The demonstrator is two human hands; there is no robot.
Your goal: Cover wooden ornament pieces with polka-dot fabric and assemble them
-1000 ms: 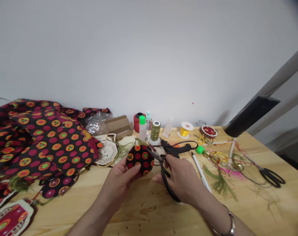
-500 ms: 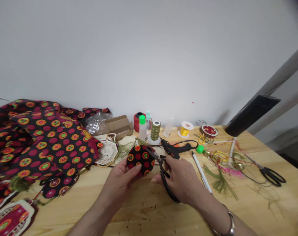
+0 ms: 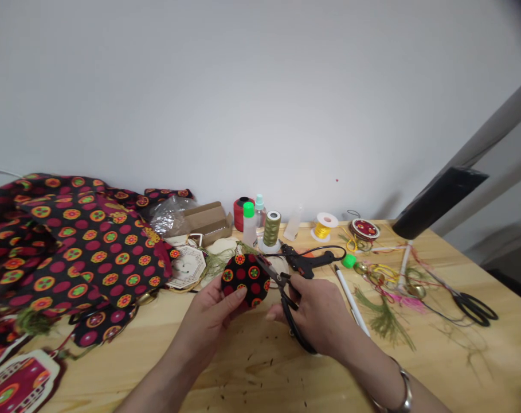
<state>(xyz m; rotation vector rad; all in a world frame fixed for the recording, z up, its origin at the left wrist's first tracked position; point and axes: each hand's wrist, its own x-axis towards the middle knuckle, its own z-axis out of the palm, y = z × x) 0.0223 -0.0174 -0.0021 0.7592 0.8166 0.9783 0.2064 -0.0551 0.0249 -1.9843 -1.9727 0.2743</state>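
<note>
Lower centre of frame: left hand [image 3: 217,312] pinching patterned cloth disc [image 3: 244,276], right hand [image 3: 322,312] gripping scissors [image 3: 281,279] at its upper-right edge; scissors slipping could nick disc.

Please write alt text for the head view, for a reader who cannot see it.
The left hand holds a round patterned piece, and the right hand holds scissors at its edge. On the table behind are a glue gun and an olive spool; patterned cloth is heaped on the left.

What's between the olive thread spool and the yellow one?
A translucent container is between the olive spool and the yellow spool, in the head view.
</note>
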